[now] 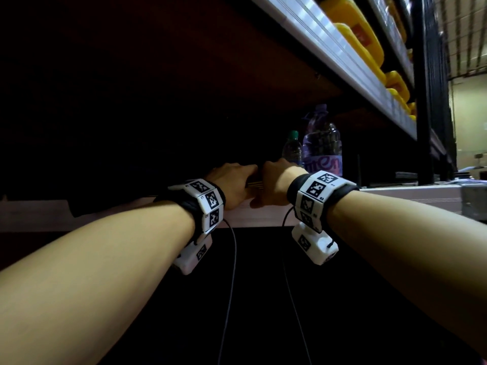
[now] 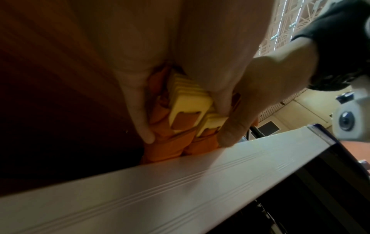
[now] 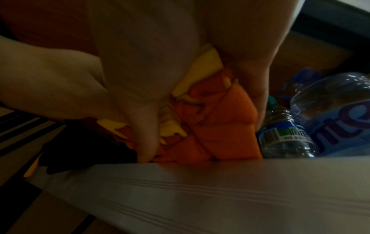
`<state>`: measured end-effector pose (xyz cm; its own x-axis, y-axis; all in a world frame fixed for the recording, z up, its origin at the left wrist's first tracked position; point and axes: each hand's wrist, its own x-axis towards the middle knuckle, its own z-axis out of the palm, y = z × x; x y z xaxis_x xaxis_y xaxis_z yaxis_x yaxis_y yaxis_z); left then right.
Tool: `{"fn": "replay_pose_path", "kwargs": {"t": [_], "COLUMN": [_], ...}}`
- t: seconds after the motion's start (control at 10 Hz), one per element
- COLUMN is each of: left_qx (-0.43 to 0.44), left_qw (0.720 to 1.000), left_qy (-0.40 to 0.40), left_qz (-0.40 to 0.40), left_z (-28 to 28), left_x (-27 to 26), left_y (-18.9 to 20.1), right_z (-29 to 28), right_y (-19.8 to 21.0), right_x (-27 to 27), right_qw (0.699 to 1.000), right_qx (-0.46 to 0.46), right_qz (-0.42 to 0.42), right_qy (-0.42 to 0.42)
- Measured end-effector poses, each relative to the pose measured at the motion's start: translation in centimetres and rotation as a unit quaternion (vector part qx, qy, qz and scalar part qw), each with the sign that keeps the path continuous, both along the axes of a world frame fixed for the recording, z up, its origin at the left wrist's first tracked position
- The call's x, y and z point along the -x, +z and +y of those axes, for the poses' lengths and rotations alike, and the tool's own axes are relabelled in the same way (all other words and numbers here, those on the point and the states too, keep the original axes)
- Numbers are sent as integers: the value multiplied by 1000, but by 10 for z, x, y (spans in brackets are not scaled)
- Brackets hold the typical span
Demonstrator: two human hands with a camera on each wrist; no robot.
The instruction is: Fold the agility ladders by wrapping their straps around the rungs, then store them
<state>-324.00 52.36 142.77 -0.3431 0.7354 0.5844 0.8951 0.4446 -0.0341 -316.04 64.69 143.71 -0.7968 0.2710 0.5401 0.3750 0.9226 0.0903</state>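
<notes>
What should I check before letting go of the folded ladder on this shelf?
1. Straps wrapped round the rungs: ok, orange straps bind the yellow stack.
2. Both hands holding: ok, left hand and right hand grip the bundle.
3. Bundle on the shelf: ok, its bottom rests just behind the front lip.
4. Room on the right: not ok, the small bottle touches the bundle.
5. Space deeper in: cannot tell, too dark.

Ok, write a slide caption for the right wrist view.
Right hand grips the folded agility ladder at the shelf edge, beside two water bottles.
</notes>
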Motion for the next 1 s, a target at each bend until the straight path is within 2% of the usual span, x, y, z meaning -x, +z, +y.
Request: {"fn": "replay_pose_path", "kwargs": {"t": [0.4,0.6,0.7,0.8,0.9,1.0], "left_qx": [43,18,-31,-81,-91,-52], "left_qw": [998,998,997,995,994,995], "left_qy": [36,55,61,51,54,77], "left_qz": [20,21,20,20,-1,-26], "left_z": [13,18,6,-13,-31,-46], "left_x": [14,14,9,2,-4,-15], "left_y": [1,-2,-12,-23,-30,-35], "right_z": [25,26,26,16,1,-19], "right_y": [-6,-13,-24,-31,-38,-46], "right_x": [17,9,-2,-18,-36,-54], "right_qw": [999,998,998,999,998,997], "right_qx": [-3,-21,-38,-16,-22,5], "right_qz": [12,-2,15,37,51,63], "right_qy": [49,62,55,15,-23,-34]}}
